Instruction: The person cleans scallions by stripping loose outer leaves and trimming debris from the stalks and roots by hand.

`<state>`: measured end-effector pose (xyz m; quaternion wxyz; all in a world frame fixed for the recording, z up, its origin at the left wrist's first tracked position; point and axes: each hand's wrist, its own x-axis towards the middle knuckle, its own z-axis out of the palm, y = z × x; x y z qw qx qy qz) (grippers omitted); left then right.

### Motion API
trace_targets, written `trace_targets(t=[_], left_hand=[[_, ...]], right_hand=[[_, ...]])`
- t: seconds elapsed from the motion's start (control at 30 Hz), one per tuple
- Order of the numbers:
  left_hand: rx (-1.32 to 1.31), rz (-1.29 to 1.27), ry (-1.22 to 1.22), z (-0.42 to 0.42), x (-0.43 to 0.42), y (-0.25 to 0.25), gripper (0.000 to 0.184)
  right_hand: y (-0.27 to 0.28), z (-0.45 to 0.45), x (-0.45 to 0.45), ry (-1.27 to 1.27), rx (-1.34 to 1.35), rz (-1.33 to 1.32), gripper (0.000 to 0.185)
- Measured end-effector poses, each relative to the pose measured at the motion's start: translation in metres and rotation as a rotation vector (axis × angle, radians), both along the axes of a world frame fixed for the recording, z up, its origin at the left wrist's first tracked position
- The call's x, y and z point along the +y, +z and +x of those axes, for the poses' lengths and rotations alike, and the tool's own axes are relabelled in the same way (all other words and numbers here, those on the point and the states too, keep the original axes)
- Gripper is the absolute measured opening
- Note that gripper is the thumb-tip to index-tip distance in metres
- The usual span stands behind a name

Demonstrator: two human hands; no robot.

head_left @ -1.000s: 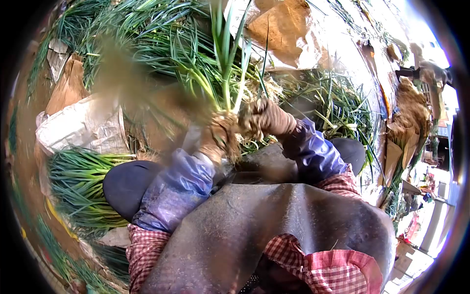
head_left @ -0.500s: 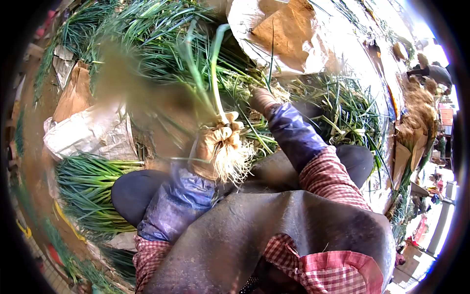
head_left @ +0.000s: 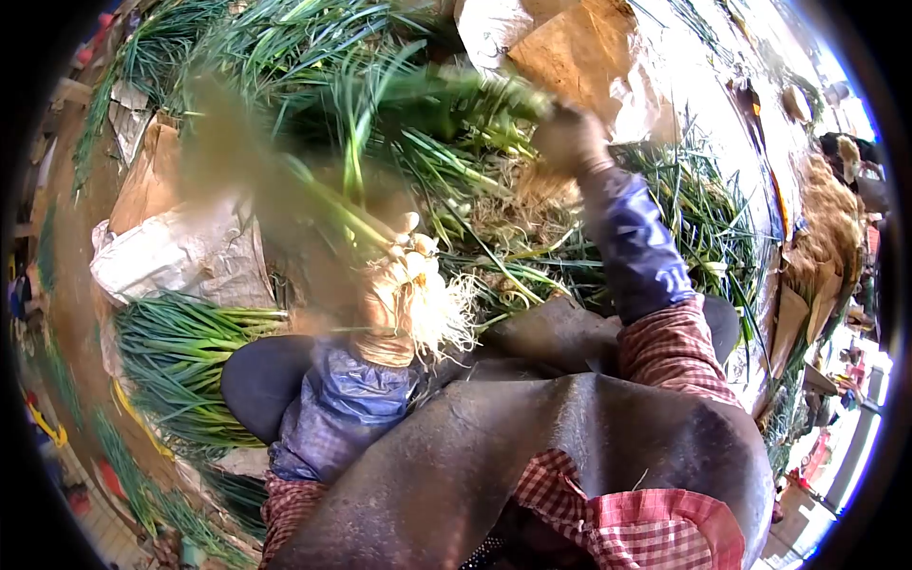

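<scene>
- Within the left grip (head_left: 383, 313), holding rooted stalks (head_left: 423, 285): slackness could drop some.
- Beyond it, the right grip (head_left: 574, 142) holds blurred greens (head_left: 502, 97): hard swinging could scatter them.

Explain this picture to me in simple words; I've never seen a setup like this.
There is no machine here: a person works with their own two hands, and a camera worn on the head looks forward and down. The lens gives the round, dark edge. The left hand holds onion-like plants, their pale roots spreading beside it. The right hand, blurred, seems to grip a bunch of green stalks. Ahead lies a heap of long green leaves; a leafy bundle sits beside the left knee. A dark apron covers the lap.
</scene>
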<state>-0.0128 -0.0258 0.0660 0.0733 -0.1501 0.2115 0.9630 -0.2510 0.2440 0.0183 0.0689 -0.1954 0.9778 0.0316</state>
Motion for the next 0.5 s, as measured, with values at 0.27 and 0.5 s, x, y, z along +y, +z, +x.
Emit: trace_targets(t=[0.27, 0.5], left_hand=[[0.028, -0.077, -0.097, -0.003, 0.009, 0.002, 0.047], [-0.150, -0.298, -0.270, -0.013, 0.030, -0.026, 0.044]], right_hand=[[-0.007, -0.011, 0.046, -0.248, -0.081, 0.049, 0.034], [-0.063, 0.033, 0.055, -0.523, -0.256, -0.022, 0.027]])
